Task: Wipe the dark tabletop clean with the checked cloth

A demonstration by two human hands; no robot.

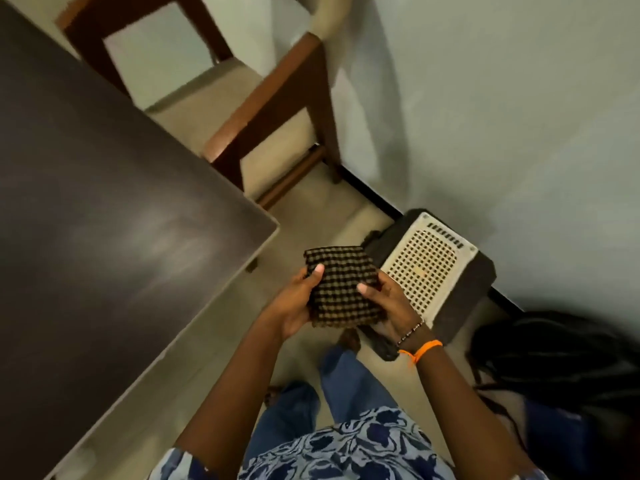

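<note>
Two-handed grip (346, 299) around checked cloth (341, 289)

Both hands hold the folded checked cloth (341, 287) in the air, off the corner of the dark tabletop (104, 202).

The left hand (296, 303) grips the cloth's left edge with the thumb laid on top; the right hand (388, 303) grips its right edge the same way, with a beaded bracelet (412, 332) and an orange thread (420, 349) on that wrist. The cloth touches nothing but the hands. A wooden chair (277, 109) stands beyond the table by the pale wall (502, 98). A dark box with a perforated white panel (426, 271) sits on the floor by the wall, and a black bag (561, 368) lies near it.
</note>
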